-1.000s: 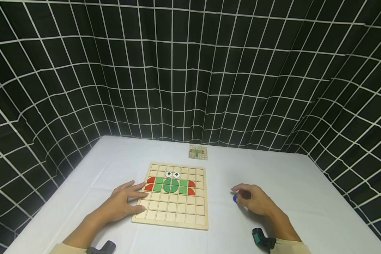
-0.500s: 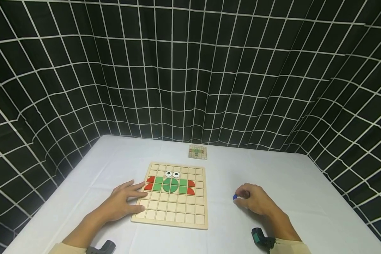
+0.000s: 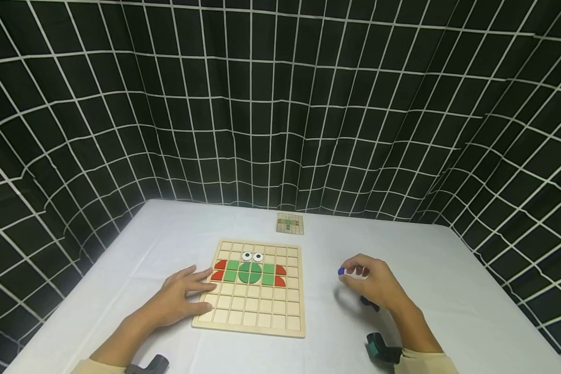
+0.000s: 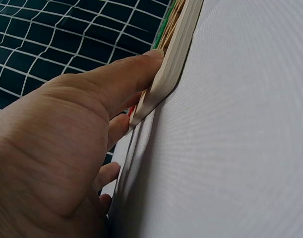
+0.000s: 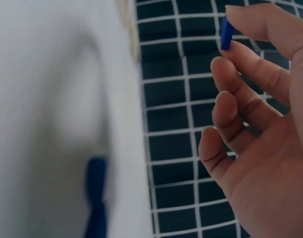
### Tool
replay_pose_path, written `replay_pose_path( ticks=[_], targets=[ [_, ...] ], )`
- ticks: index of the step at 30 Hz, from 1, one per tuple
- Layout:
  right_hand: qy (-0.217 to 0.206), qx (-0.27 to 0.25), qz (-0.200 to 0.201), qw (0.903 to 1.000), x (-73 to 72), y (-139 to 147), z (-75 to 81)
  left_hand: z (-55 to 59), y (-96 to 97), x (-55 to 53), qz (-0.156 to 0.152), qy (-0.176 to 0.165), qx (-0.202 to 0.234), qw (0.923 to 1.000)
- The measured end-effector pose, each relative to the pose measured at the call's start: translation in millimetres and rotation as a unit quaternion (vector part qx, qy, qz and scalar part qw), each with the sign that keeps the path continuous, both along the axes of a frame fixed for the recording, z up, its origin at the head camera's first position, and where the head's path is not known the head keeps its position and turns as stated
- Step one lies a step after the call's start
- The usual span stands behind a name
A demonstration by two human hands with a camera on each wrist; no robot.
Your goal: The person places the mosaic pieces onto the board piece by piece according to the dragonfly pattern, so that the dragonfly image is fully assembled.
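My right hand pinches a small blue tile between thumb and index fingertip, held above the white table to the right of the board. The other fingers curl loosely beneath it. On the table under that hand lie dark blue pieces, blurred in the right wrist view and partly covered in the head view. My left hand rests with spread fingers on the left edge of a wooden grid board, its thumb on the rim. Green squares, a green circle, red pieces and two eye discs lie in the board's cells.
Behind the board, a small pattern card shows a similar figure on a grid. White cloth covers the table. A dark curtain with white grid lines surrounds its back and sides.
My right hand has risen from the table with the blue tile pinched in its fingertips, baring dark blue pieces beneath. My left hand stays on the board.
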State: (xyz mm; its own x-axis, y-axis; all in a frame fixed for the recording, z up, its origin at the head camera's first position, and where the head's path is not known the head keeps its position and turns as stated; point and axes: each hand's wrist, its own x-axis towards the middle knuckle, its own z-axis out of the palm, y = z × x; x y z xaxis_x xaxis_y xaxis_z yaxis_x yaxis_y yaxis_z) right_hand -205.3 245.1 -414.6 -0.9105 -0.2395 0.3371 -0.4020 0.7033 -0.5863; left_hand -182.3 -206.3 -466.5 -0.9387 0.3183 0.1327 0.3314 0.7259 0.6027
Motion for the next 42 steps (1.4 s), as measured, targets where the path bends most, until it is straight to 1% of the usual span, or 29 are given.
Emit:
replay_pose_path(
  ticks=[4,8,11,14,19,23,30,34,38,42],
  targets=[
    [0.023,-0.004,0.004,0.9997,6.0,-11.9,14.1,0.1,0.0,1.2,-0.001,-0.002,0.000,1.0000],
    [0.052,-0.010,0.022,0.9983,9.7,-25.3,29.3,-0.8,0.1,1.6,0.002,-0.008,0.002,1.0000],
    [0.066,-0.022,0.038,0.9969,11.6,-36.3,38.9,-1.5,0.2,0.8,0.006,-0.008,0.005,0.9999],
    [0.072,-0.032,0.054,0.9954,13.4,-48.6,45.7,-2.6,0.4,0.3,0.004,-0.007,0.006,0.9999],
    [0.081,-0.038,0.074,0.9932,15.1,-71.3,51.4,-3.5,0.8,0.0,0.002,-0.005,0.003,1.0000],
    [0.079,-0.034,0.087,0.9925,15.4,-91.4,52.4,-1.3,1.0,0.7,0.001,0.000,-0.001,1.0000],
    [0.068,-0.049,0.107,0.9907,13.2,-122.6,48.9,2.3,0.3,1.4,0.008,-0.007,-0.004,0.9999],
    [0.043,-0.055,0.120,0.9904,10.3,-137.5,41.9,2.9,0.2,1.4,0.007,-0.006,-0.004,1.0000],
    [0.016,-0.056,0.134,0.9893,7.0,-150.5,31.6,2.0,0.7,0.4,0.006,-0.004,-0.004,1.0000],
    [-0.012,-0.050,0.134,0.9897,4.1,-163.3,21.3,0.7,1.9,0.7,0.010,-0.009,-0.003,0.9999]
  ],
)
